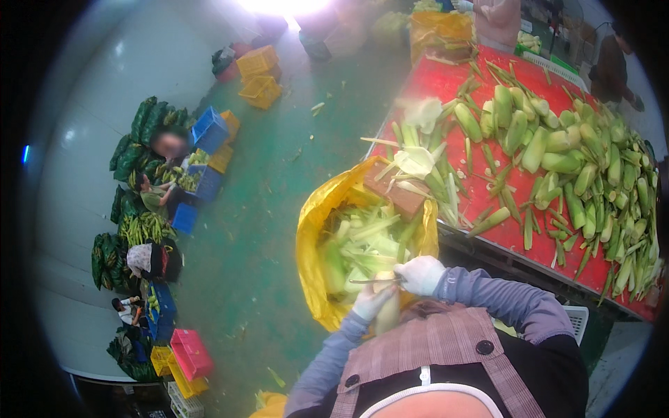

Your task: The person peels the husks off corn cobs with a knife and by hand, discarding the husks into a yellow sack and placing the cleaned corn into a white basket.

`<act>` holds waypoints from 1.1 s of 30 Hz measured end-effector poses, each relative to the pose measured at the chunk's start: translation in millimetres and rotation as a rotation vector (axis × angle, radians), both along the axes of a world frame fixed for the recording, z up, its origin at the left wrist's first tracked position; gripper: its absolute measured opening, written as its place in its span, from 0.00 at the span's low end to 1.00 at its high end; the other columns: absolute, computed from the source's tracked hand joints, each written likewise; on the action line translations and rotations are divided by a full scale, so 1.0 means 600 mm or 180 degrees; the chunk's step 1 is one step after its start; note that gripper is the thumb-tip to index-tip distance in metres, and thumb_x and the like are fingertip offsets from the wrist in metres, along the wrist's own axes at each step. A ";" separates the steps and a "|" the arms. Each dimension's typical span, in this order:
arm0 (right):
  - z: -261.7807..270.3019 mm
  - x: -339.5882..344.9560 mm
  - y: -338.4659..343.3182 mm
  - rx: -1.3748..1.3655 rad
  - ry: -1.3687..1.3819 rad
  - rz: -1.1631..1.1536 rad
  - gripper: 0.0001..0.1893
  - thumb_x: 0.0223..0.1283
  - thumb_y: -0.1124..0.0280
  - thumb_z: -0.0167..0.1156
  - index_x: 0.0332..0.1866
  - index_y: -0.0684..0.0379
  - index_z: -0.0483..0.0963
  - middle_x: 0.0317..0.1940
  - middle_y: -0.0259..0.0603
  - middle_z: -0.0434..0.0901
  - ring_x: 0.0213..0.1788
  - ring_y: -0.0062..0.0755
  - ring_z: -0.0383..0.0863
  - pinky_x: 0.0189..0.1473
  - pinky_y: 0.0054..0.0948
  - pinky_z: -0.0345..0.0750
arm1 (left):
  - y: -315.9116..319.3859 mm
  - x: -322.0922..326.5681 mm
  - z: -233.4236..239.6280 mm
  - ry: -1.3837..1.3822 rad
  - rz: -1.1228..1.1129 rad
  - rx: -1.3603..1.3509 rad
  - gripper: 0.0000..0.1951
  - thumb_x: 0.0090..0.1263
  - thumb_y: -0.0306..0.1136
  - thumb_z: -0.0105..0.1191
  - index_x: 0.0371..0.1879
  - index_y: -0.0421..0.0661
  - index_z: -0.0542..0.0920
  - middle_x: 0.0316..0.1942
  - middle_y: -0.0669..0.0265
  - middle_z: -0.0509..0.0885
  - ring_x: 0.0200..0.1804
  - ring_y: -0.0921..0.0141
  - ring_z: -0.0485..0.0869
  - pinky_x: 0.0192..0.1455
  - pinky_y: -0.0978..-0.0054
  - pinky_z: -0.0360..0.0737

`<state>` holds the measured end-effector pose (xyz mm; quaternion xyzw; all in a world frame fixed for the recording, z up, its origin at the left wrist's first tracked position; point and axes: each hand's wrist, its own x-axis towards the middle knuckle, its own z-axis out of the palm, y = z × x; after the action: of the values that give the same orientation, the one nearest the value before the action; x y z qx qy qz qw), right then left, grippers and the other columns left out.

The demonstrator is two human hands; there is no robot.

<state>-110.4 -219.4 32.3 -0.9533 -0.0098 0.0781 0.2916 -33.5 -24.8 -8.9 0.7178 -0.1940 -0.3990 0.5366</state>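
My left hand, in a white glove, grips a pale, thick ear that looks like corn stripped of its outer husk. Its cut end faces up. In my right hand, also gloved, is a knife whose narrow blade lies across that end. Both hands are close to my body, at the near rim of a yellow woven sack. Loose green and whitish husks fill the sack's mouth. A brown block sits at the table corner beside the sack, with husk pieces on it.
A red-topped table to the right carries a large pile of green ears and scraps. White crates stand below it. Across the green floor, people sit among blue crates and filled green sacks. Another person stands beyond the table.
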 end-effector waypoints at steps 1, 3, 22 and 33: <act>-0.005 -0.003 0.002 0.0021 -0.0053 0.0031 0.12 0.54 0.60 0.59 0.38 0.56 0.75 0.23 0.49 0.80 0.29 0.52 0.83 0.33 0.47 0.78 | 0.010 -0.009 -0.007 -0.0126 -0.0002 0.0180 0.21 0.66 0.37 0.62 0.53 0.37 0.77 0.47 0.63 0.83 0.48 0.73 0.79 0.55 0.74 0.74; -0.025 0.000 0.009 -0.0017 -0.0194 0.0105 0.12 0.53 0.59 0.60 0.38 0.55 0.75 0.24 0.48 0.81 0.29 0.50 0.83 0.33 0.45 0.79 | 0.017 -0.004 -0.012 0.0443 -0.0177 -0.0221 0.19 0.62 0.35 0.64 0.50 0.39 0.80 0.47 0.63 0.83 0.49 0.71 0.79 0.57 0.74 0.74; -0.085 -0.030 -0.102 -0.0056 0.0360 -0.0801 0.15 0.60 0.53 0.57 0.44 0.52 0.77 0.32 0.49 0.83 0.37 0.50 0.84 0.41 0.45 0.78 | 0.045 -0.012 -0.004 -0.0075 0.0559 -0.0530 0.26 0.58 0.29 0.66 0.56 0.40 0.74 0.49 0.60 0.80 0.50 0.68 0.79 0.53 0.71 0.77; 0.010 -0.029 -0.018 0.1577 -0.0867 -0.0008 0.29 0.71 0.57 0.48 0.72 0.60 0.56 0.42 0.53 0.81 0.47 0.51 0.81 0.50 0.35 0.75 | 0.043 0.029 -0.005 0.1723 0.0446 -0.1566 0.44 0.59 0.68 0.54 0.63 0.42 0.68 0.53 0.53 0.79 0.54 0.60 0.80 0.56 0.62 0.79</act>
<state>-128.0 -230.4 38.1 -0.8547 -0.0665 -0.0558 0.5117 -15.9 1.1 -11.6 0.4474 -0.0857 -0.4781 0.7509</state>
